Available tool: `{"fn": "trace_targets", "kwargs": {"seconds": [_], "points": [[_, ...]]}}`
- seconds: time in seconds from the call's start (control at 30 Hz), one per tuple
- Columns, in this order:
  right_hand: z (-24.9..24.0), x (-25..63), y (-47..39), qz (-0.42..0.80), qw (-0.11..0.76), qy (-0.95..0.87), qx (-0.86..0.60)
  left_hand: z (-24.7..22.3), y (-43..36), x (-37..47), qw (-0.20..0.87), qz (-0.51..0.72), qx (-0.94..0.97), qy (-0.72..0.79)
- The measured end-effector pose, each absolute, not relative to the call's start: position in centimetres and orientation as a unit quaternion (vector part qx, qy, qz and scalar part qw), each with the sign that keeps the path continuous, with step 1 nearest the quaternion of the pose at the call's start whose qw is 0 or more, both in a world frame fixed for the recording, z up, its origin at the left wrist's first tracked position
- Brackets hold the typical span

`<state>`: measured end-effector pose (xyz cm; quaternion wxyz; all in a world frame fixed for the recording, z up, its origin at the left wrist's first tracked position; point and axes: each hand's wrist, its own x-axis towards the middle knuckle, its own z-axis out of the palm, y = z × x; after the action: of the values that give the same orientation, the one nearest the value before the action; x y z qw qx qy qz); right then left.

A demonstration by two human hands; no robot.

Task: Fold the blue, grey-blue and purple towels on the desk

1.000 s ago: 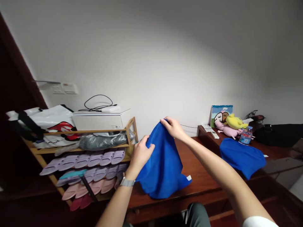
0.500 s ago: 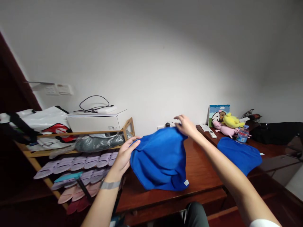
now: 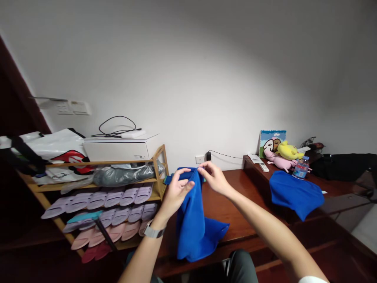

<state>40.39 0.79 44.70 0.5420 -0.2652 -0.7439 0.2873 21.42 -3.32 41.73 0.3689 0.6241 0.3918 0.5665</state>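
A blue cloth (image 3: 193, 224) hangs in folds from both my hands over the front of the brown wooden table (image 3: 226, 196). My left hand (image 3: 178, 192), with a metal-banded watch on the wrist, grips its upper left side between thumb and fingers. The top edge of the cloth is pinched by the fingertips of my right hand (image 3: 213, 177), close beside the left. The lower end of the cloth spreads to the right near the table's front edge. Behind my hands, a flat blue item (image 3: 169, 179) lies at the table's back left, partly hidden.
On the left stands a wooden rack (image 3: 160, 184) with several slippers (image 3: 120, 198) and a white box (image 3: 118, 151). A second blue cloth (image 3: 294, 192) drapes over the raised surface at right, near a water bottle (image 3: 301, 168), plush toys (image 3: 288, 150) and a remote (image 3: 263, 167).
My hands have come together, the right one moving left and down. The cloth, spread wide between them before, now hangs in a narrow fold. The flat item behind has come into view.
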Motion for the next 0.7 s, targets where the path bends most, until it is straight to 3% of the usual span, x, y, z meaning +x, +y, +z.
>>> {"fn": "trace_targets", "kwargs": {"seconds": [0.17, 0.37, 0.43, 0.57, 0.7], "points": [[48.4, 42.9, 0.6, 0.226, 0.641, -0.676, -0.284, 36.5, -3.2, 19.7, 0.411, 0.444, 0.696, 0.386], [52.7, 47.8, -0.2, 0.088, 0.673, -0.662, -0.316, 31.1, -3.2, 17.0, 0.205, 0.432, 0.682, 0.554], [53.6, 49.6, -0.5, 0.032, 0.677, -0.654, -0.336, 30.9, -3.3, 16.0, 0.187, 0.445, 0.671, 0.563], [54.3, 54.1, -0.2, -0.071, 0.682, -0.615, -0.389, 32.1, -3.8, 12.8, 0.257, 0.462, 0.677, 0.511], [53.1, 59.8, 1.1, -0.087, 0.678, -0.571, -0.455, 34.1, -5.2, 8.4, 0.265, 0.451, 0.656, 0.544]]}}
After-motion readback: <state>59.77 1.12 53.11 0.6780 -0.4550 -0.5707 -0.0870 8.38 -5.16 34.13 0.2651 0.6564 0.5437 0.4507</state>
